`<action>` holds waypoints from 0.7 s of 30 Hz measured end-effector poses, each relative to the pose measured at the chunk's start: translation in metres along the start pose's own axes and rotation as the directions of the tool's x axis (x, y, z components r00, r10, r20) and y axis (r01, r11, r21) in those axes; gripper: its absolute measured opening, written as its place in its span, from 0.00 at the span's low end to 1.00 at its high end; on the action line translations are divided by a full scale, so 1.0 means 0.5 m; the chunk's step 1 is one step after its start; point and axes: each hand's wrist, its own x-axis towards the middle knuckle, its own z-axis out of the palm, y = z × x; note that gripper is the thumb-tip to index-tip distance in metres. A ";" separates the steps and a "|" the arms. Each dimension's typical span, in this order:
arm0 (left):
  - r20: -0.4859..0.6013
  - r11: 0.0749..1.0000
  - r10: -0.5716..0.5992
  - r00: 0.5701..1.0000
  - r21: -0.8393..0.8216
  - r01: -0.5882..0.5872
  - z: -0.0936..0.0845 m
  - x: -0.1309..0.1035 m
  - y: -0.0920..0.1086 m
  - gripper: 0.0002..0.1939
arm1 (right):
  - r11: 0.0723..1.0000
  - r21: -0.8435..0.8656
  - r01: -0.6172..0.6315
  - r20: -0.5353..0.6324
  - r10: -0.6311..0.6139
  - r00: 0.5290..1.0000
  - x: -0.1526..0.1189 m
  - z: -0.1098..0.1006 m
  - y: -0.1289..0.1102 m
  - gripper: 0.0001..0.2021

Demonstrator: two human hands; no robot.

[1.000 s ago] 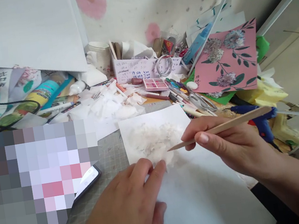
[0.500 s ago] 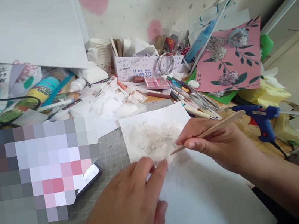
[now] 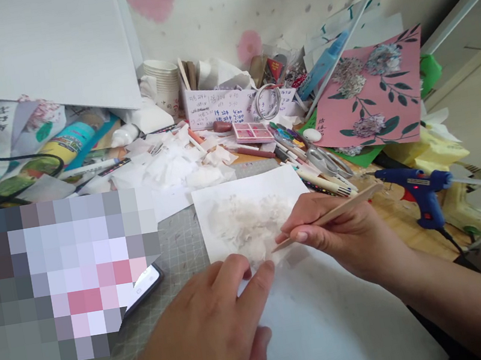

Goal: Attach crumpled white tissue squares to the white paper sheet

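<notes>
Right fingers [image 3: 303,212] clamped on a flat tan wooden stick [image 3: 341,211], tapered tip pointing left into the white tissue clump [image 3: 246,218]. Clump sits on a white sheet [image 3: 286,179], just beyond the left fingers [image 3: 263,280] and left of the right ones. Looks ragged, layered, petal-like, off-white with faint beige-grey shading; fine detail blurred. Left fingers released, loosely bent, index tip at clump's near edge; can't tell if pressing.
</notes>
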 end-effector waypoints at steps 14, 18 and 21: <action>-0.083 0.996 0.049 0.995 0.085 -0.042 0.005 -0.004 0.003 0.31 | 0.994 0.089 0.058 -0.001 -0.058 0.998 0.001 -0.003 0.005 0.04; -0.057 0.989 0.121 0.991 0.092 -0.115 0.003 -0.004 0.004 0.32 | 0.918 0.392 -0.060 -0.008 0.069 0.998 0.002 0.002 0.009 0.05; -0.055 0.992 0.099 0.994 0.086 -0.094 0.000 -0.004 0.006 0.30 | 0.890 0.436 -0.133 -0.001 0.148 0.989 0.005 0.012 0.019 0.04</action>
